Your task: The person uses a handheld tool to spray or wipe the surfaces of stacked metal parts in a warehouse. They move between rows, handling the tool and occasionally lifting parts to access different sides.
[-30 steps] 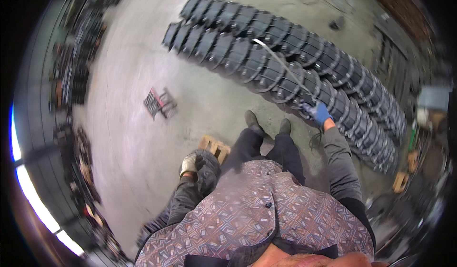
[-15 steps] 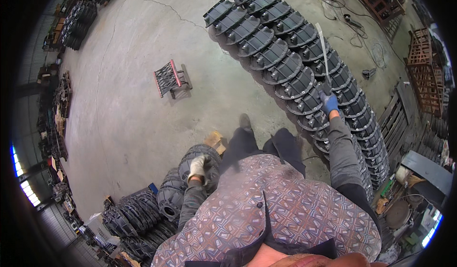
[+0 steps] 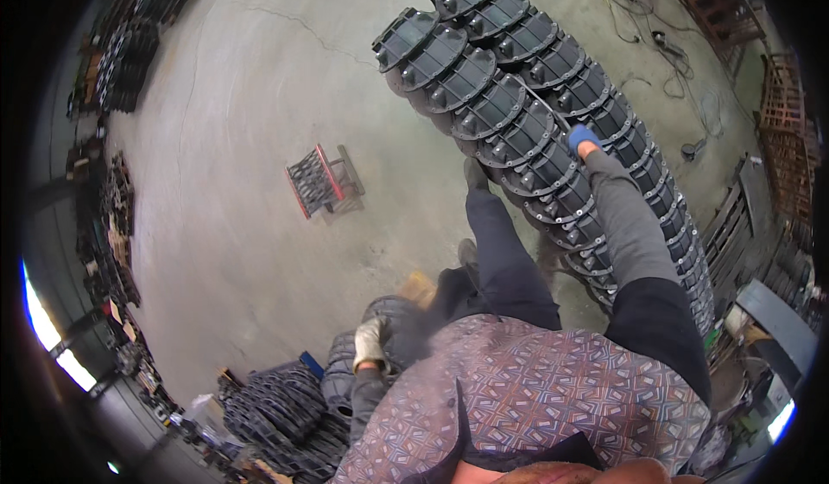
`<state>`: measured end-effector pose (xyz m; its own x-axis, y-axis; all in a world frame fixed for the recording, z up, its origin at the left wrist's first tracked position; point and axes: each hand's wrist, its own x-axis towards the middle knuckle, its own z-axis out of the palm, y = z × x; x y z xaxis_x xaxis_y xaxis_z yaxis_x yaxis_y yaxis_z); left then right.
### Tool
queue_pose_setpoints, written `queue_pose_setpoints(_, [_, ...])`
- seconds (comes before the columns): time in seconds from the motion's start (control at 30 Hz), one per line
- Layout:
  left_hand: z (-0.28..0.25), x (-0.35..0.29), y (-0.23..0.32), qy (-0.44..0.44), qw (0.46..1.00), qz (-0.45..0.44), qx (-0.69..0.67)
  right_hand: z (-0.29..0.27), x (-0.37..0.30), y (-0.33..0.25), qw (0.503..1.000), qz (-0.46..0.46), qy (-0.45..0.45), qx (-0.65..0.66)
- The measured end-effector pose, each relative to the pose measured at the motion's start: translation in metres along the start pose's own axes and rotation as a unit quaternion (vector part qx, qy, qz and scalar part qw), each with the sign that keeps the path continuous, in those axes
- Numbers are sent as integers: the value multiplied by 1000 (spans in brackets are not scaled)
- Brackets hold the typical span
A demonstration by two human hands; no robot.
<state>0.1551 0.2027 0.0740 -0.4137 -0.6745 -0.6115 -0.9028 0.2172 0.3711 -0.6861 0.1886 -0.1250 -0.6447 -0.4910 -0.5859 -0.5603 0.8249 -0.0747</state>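
Two overlapping rows of ribbed castings [image 3: 492,108]: laid on the floor ahead, toward the right.
Rust-red slatted crates [image 3: 784,134]: standing beyond the rows; contents too unclear to tell.
Long thin bar [image 3: 544,101]: reaching over the castings.
Step with bar: seemingly working on the castings; probably calling next for steady grip, careful tip placement.
Blue-gloved right hand [image 3: 581,135]: wrapped around the bar's near end.
Cream-gloved left hand [image 3: 370,346]: beside a dark round part [image 3: 395,313]; cannot tell whether grasping or released.

Industrial workshop: concrete floor [image 3: 233,259], rows of dark parts [image 3: 490,108], likely racks [image 3: 784,169] at dim rim.
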Motion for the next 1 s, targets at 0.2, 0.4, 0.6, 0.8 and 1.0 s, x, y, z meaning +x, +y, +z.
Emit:
queue_pose_setpoints(0.2, [-50, 12, 40, -65, 997, -28, 12, -37, 141, -13, 997, 36, 66, 17])
queue_pose_setpoints(0.4, [-99, 18, 86, -15, 632, -562, -532, -41, 212, 36, 994, 75, 70, -29])
queue_pose_setpoints(0.6, [-131, 22, 87, -136, 908, -338, -209, -48, 183, 92, 971, 212, 93, 59])
queue_pose_setpoints(0.8, [-156, 75, 52, -200, 957, -203, -49, -84, 114, 13, 986, 163, -16, -16])
queue_pose_setpoints(1.0, [-188, 204, -46, -213, 976, -38, 0, -103, 163, -75, 997, 68, 2, -33])
